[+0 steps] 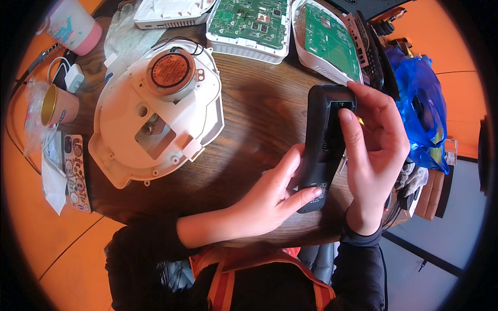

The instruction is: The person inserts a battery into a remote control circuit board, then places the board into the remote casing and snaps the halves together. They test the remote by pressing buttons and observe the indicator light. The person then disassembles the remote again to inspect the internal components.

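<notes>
Hard to read: the far side of the black handheld device point(326, 145) is covered by the right hand point(374, 155), its bottom end partly by the left hand point(275, 194), and the small print near that end is too blurred to make out. Frame top cuts off the white casing point(168, 13) and two green circuit boards point(251, 20) point(332, 39); fisheye rim darkens the corners. The device sits right of centre, long and narrow, matte black, lying lengthwise approx. top-to-bottom over the dark wood table point(259, 103), w/ an open recess near its top end. Right hand comes up from lower right, wrapped round the device's right edge, index fingertip pressed into the recess, other fingers curled over the top corner. Left hand reaches in from lower centre, thumb along the left side, fingers under and at the bottom end, so both hands hold the device. Left of centre lies a round white plastic housing point(155, 114) w/ a copper-coloured disc on it. Far left: gold-lined cup point(57, 106), phone w/ sticker case point(77, 173), pink cup point(70, 23) upper left. Blue plastic bag point(420, 109) at right edge.
</notes>
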Available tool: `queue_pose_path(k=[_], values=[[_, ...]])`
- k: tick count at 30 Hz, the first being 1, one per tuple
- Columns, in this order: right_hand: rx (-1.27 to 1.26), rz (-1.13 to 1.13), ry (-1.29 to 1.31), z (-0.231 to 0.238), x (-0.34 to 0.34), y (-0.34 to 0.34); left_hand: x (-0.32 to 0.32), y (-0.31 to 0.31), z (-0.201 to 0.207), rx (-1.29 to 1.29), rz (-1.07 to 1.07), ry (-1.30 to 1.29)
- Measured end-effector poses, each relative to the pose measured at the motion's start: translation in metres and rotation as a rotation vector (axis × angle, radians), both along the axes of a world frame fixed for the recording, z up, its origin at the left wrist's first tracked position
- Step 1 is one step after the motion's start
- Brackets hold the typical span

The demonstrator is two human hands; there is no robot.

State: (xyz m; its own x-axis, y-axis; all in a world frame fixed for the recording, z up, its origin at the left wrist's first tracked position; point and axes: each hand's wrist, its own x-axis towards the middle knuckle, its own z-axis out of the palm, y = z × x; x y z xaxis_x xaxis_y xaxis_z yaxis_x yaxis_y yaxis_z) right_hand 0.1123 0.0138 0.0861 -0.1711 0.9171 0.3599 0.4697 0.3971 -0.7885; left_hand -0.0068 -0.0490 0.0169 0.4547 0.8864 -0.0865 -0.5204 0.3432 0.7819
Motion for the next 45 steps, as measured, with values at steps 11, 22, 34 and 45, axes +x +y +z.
queue_pose_path(k=[11,22,34,45], values=[[-0.282,0.254,0.498,0.000,0.020,-0.002,0.004,-0.002,-0.010,0.107,0.019,0.061],[-0.195,0.243,0.397,0.001,0.014,0.000,0.002,-0.001,-0.008,0.086,0.006,0.078],[-0.247,0.226,0.341,0.003,0.019,-0.002,0.004,-0.004,-0.008,0.084,-0.008,0.078],[-0.302,0.216,0.396,0.001,0.023,-0.003,0.003,-0.005,-0.006,0.090,-0.018,0.090]])
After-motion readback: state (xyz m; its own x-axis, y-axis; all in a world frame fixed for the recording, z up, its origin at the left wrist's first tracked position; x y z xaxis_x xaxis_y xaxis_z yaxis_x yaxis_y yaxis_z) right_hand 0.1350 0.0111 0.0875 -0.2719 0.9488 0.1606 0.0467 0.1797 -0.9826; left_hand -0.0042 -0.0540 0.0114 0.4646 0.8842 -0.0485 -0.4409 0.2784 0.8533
